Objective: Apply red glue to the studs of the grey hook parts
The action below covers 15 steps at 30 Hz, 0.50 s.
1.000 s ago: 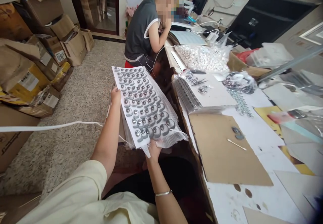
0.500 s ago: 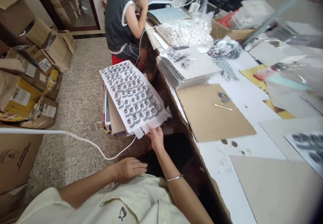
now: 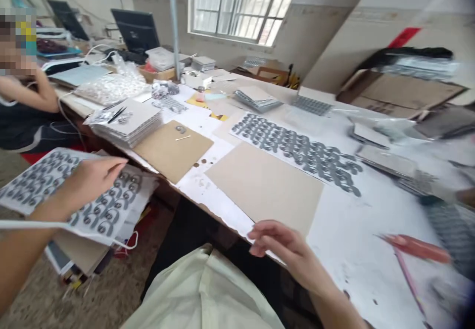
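My left hand is over a white sheet covered with rows of grey ring-shaped pieces, its fingers stretched to the right and nothing seen in them. That sheet lies on a stack of boards beside the table. My right hand hovers at the table's front edge with loosely bent fingers, empty, close to a bare grey-beige board. Behind that board, a second white sheet carries many dark grey curved pieces. A brown board to the left bears a small grey piece and a cotton swab.
A pile of boards with tweezers on top stands left on the table. Behind it sits a bag of small pale pieces. A red-handled tool lies at right. Another person sits at far left.
The view has swung to the right. My right hand has left the sheet on the stack and is now by the table edge. My left hand has moved from my lap to above that sheet.
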Each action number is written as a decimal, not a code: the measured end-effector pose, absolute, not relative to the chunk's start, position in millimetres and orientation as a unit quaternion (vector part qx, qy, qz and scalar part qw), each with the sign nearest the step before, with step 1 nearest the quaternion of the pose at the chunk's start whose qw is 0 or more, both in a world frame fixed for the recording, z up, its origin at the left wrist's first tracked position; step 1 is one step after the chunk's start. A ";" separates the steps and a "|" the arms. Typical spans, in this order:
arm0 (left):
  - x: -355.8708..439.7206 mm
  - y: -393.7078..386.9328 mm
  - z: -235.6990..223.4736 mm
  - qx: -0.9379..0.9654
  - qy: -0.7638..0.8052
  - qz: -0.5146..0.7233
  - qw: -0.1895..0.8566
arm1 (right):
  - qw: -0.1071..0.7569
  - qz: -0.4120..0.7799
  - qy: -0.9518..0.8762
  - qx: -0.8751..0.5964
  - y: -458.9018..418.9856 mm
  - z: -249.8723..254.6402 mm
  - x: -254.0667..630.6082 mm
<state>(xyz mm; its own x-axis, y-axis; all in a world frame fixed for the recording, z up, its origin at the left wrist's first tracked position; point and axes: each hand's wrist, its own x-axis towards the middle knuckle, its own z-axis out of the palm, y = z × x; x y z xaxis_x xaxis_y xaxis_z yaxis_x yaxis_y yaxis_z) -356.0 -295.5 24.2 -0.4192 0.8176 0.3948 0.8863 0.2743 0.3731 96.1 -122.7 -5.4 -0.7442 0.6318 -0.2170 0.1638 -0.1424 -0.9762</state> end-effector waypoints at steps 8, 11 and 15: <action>-262.1 0.1 57.0 -0.492 -0.709 -0.421 -0.279 | 0.406 0.504 -0.489 -0.585 -7.3 24.2 247.8; -245.8 74.9 38.4 -0.438 -0.725 -0.418 -0.328 | 0.448 0.471 -0.401 -0.646 36.5 25.0 286.5; -224.8 130.2 15.5 -0.367 -0.738 -0.431 -0.366 | 0.470 0.424 -0.339 -0.696 82.0 22.0 316.8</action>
